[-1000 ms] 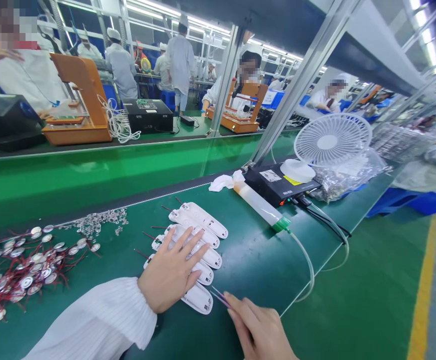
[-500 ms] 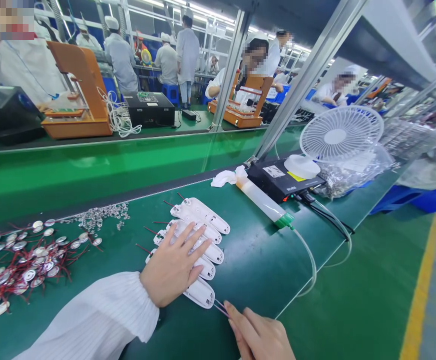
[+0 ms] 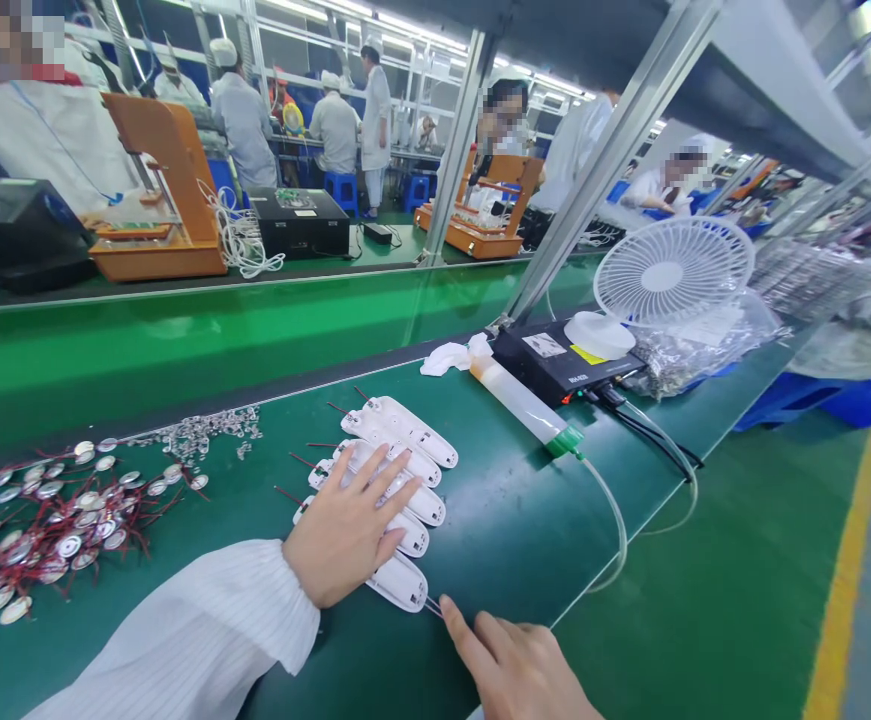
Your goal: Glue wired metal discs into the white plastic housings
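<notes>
My left hand [image 3: 352,535] lies flat with fingers spread over a row of long white plastic housings [image 3: 401,582], covering the middle of several. Short red wires stick out from their left ends. Thin metal tweezers [image 3: 433,606] reach the rounded right end of the nearest housing. My right hand [image 3: 517,655] grips them, index finger stretched along them; most of the tool is hidden under the fingers. Whether the tips touch the housing I cannot tell.
Round metal discs with red wires [image 3: 67,525] are heaped at left, beside small clear parts [image 3: 214,435]. A capped syringe [image 3: 521,405] with a hose leans by a black controller box [image 3: 566,360]. Behind stand a white fan grille [image 3: 675,272] and a metal post [image 3: 592,170].
My right hand has shifted slightly, its index finger now straighter along the tweezers, and less of the tool shows. My left hand stays on the housings.
</notes>
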### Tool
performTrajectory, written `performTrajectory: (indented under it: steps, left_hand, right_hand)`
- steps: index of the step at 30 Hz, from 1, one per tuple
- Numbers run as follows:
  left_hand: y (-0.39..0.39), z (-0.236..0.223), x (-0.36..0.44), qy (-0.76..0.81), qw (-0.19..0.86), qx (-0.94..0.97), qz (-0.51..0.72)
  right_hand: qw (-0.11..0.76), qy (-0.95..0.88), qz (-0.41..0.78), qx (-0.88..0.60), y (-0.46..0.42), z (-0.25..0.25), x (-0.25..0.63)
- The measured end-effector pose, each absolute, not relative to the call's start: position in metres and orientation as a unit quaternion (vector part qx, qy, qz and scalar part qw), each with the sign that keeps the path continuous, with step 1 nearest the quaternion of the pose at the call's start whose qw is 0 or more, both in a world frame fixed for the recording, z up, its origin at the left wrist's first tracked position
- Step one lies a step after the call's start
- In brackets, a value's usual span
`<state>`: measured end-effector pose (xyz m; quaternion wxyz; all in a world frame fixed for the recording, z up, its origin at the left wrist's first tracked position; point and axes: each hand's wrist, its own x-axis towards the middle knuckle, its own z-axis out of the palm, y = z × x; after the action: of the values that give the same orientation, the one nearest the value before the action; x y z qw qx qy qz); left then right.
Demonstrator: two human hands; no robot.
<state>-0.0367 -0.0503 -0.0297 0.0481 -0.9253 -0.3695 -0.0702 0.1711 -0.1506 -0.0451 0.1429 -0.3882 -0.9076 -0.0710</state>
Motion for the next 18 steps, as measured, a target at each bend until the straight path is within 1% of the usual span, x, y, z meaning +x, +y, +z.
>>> performTrajectory:
  steps: [2, 7, 10, 13, 18]
  left_hand:
    - [-0.051, -0.030, -0.037, -0.370, 0.048, -0.925, -0.069]
    - [-0.049, -0.031, -0.036, -0.369, 0.046, -0.926, -0.066]
    - [-0.052, -0.025, -0.037, -0.361, 0.062, -0.928, -0.067]
    - [-0.063, -0.017, -0.045, -0.344, 0.081, -0.933, -0.064]
    - [-0.082, -0.020, -0.065, -0.348, 0.114, -0.930, -0.036]
  right_hand:
    - [0.170, -0.899, -0.039, -0.401, -0.150, -0.045, 0.175]
    - [0.310, -0.835, 0.018, -0.454, -0.140, -0.042, 0.194]
    - [0.352, -0.785, 0.050, -0.508, -0.120, -0.036, 0.198]
    - [0.335, -0.751, 0.058, -0.566, -0.087, -0.034, 0.190]
    - [0.250, -0.736, 0.058, -0.626, -0.024, -0.041, 0.164]
